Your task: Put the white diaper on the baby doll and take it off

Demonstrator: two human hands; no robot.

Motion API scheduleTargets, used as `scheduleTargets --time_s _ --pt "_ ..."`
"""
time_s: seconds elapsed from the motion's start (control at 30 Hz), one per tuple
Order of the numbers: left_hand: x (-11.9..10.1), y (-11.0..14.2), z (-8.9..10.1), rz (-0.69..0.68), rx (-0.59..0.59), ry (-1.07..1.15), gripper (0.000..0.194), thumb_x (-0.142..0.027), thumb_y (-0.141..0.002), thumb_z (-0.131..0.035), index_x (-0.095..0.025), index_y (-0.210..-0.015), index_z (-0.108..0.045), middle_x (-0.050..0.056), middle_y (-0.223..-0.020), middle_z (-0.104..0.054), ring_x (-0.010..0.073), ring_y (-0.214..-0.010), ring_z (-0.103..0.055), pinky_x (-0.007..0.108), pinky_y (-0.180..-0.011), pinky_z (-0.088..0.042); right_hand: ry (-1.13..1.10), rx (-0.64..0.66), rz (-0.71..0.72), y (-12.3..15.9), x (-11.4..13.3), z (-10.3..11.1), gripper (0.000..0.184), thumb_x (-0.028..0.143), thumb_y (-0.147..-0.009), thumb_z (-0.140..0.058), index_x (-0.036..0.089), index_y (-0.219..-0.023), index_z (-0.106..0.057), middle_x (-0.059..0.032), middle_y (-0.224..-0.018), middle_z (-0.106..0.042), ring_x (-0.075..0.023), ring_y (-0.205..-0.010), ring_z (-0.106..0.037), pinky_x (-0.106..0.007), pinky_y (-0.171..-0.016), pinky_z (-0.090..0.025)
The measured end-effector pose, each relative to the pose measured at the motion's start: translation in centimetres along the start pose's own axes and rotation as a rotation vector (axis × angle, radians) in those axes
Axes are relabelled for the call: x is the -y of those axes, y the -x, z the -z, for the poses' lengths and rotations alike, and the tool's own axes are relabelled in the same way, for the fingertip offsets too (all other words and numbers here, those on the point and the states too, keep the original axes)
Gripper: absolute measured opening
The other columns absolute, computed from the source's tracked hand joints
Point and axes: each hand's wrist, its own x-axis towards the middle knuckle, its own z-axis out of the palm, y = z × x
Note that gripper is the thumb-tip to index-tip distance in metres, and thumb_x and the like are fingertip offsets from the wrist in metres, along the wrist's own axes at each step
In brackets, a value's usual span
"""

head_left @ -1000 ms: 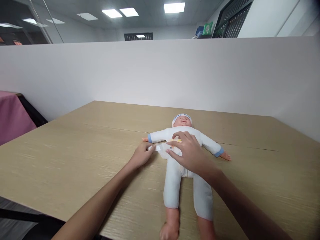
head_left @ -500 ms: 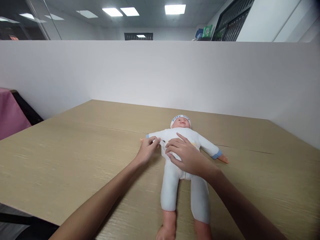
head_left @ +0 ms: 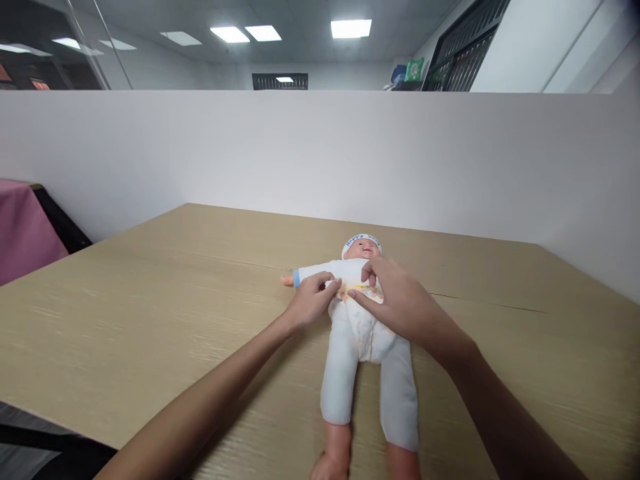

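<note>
We're working at the waist of the doll [head_left: 339, 380], which is lying on its back on the worktop [head_left: 150, 313], head away from us and legs pointing our way. The diaper [head_left: 367, 330] is sitting around its hips, over the white suit, with the colourful print on its front facing up.

Our left hand [head_left: 306, 305] is working at the waist on the side of the outstretched arm with the blue cuff [head_left: 297, 278]. Thumb and fingers are closing in on each other there, nearly meeting; we can't tell whether they're actually pinching the diaper's edge. Our right hand [head_left: 407, 303] is hovering over the other side, partly open, fingers curling and thumb reaching separately towards the printed front. It isn't visibly gripping anything, and it's hiding the doll's other arm.

So, by our reading, we're adjusting the waist of the diaper, with the left hand doing the fine fingertip work. The next move is calling for a light, steady touch: the front lying flat under the right fingers, the left fingertips pressing close to the side, and the two edges sitting level. Pulling too hard could be dragging the diaper askew or sliding the soft doll across the worktop.
</note>
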Motion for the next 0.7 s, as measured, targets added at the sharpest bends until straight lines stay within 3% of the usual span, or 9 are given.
scheduleTargets --time_s 0.1,0.17,0.3,0.5,0.6,0.7 --pt "-0.5 -0.6 -1.0 -0.043 0.029 -0.040 0.042 -0.052 -0.102 -0.056 -0.021 -0.073 -0.056 -0.003 -0.070 -0.050 0.0159 -0.069 -0.043 0.031 -0.065 -0.032 -0.042 0.133 -0.087 0.0 -1.0 -0.3 0.035 0.055 -0.101 -0.064 0.024 -0.086 -0.055 0.0009 -0.078 -0.065 -0.0182 -0.067 -0.056 -0.032 -0.063 -0.037" --pt "-0.6 -1.0 -1.7 -0.084 0.070 -0.022 0.044 -0.053 -0.104 -0.054 -0.021 -0.073 -0.053 -0.003 -0.072 -0.050 0.0162 -0.071 -0.045 0.031 -0.068 -0.035 -0.079 0.182 -0.050 0.0 -1.3 -1.1 0.037 0.052 -0.101 -0.064 0.024 -0.081 -0.052 0.0012 -0.078 -0.065 -0.0175 -0.068 -0.055 -0.032 -0.064 -0.036" --pt "0.2 -1.5 -2.4 -0.151 0.200 0.164 0.052 -0.059 -0.111 -0.039 -0.022 -0.076 -0.051 0.000 -0.078 -0.055 0.0179 -0.077 -0.050 0.033 -0.078 -0.043 -0.115 0.161 -0.036 -0.1 -0.9 -2.0 0.035 0.046 -0.102 -0.064 0.023 -0.080 -0.050 0.0007 -0.082 -0.065 -0.0177 -0.074 -0.055 -0.031 -0.069 -0.036" --pt "3.4 -1.0 -2.8 -0.120 -0.110 0.236 0.041 -0.065 -0.105 -0.052 -0.024 -0.108 -0.052 0.000 -0.089 -0.054 0.0177 -0.081 -0.053 0.032 -0.081 -0.049 -0.128 0.128 -0.146 -0.5 -1.6 -2.9 0.041 0.037 -0.108 -0.044 0.024 -0.070 -0.033 0.0031 -0.067 -0.050 -0.0158 -0.066 -0.045 -0.032 -0.063 -0.028" --pt "4.7 -1.0 -2.8 -0.094 -0.114 0.154 0.044 -0.061 -0.100 -0.063 -0.023 -0.121 -0.058 0.002 -0.101 -0.059 0.0179 -0.089 -0.055 0.031 -0.084 -0.049 -0.136 0.123 -0.182 -0.6 -2.0 -3.2 0.037 0.033 -0.101 -0.048 0.024 -0.070 -0.031 0.0040 -0.066 -0.047 -0.0154 -0.065 -0.042 -0.031 -0.063 -0.026" --pt "5.2 -1.2 -2.8 -0.101 -0.071 0.108 0.043 -0.062 -0.098 -0.067 -0.020 -0.108 -0.065 0.003 -0.101 -0.062 0.0184 -0.091 -0.055 0.031 -0.084 -0.048 -0.132 0.113 -0.212 -0.5 -1.8 -3.3 0.034 0.030 -0.095 -0.050 0.024 -0.069 -0.030 0.0043 -0.064 -0.045 -0.0152 -0.064 -0.039 -0.032 -0.062 -0.023"
